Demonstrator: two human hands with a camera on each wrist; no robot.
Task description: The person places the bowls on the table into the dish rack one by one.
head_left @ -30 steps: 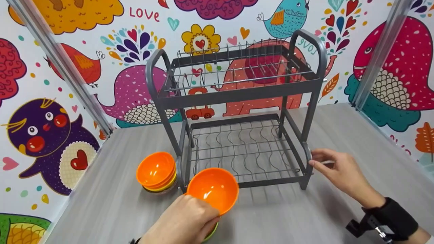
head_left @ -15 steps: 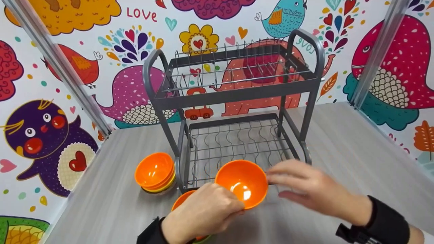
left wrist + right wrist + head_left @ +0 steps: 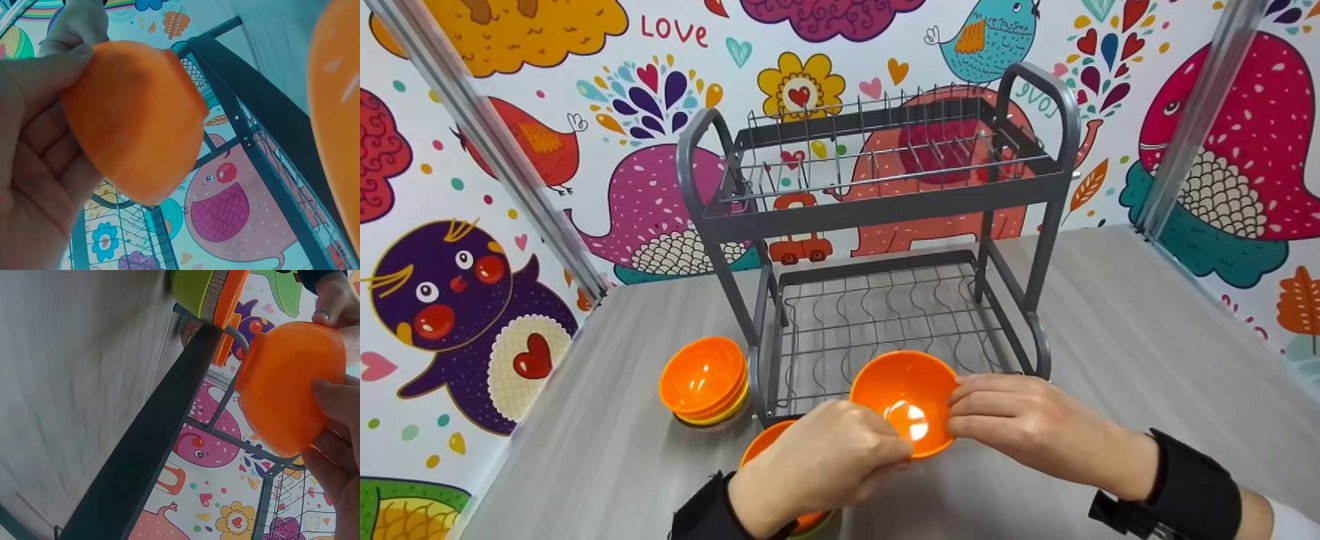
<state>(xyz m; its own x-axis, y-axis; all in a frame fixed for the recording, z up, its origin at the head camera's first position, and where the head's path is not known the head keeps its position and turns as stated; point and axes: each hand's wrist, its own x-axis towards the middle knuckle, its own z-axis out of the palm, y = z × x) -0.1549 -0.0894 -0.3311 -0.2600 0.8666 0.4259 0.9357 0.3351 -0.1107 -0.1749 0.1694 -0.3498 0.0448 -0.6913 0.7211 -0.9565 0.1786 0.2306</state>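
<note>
An orange bowl (image 3: 911, 405) is held by both hands in front of the dish rack (image 3: 885, 214), its inside facing up toward the head camera. My left hand (image 3: 825, 454) pinches its near left rim. On its right side my right hand (image 3: 1035, 427) grips the rim; the right wrist view shows the thumb on the bowl's outside. The left wrist view also shows the underside of the held bowl (image 3: 135, 124). Partly hidden under my left forearm is another orange bowl (image 3: 765, 442), stacked over a green one (image 3: 191, 289).
To the left of the rack, on the grey tabletop (image 3: 607, 420), stands a stack of orange and yellow bowls (image 3: 705, 379). The two-tier rack has a wire lower shelf (image 3: 885, 315) and a wire upper basket. Patterned wall panels (image 3: 660, 90) enclose the back and sides.
The left hand has lifted the orange bowl to the right, away from the near stack. My right hand has left the rack's right post and taken hold of the bowl's right rim.
</note>
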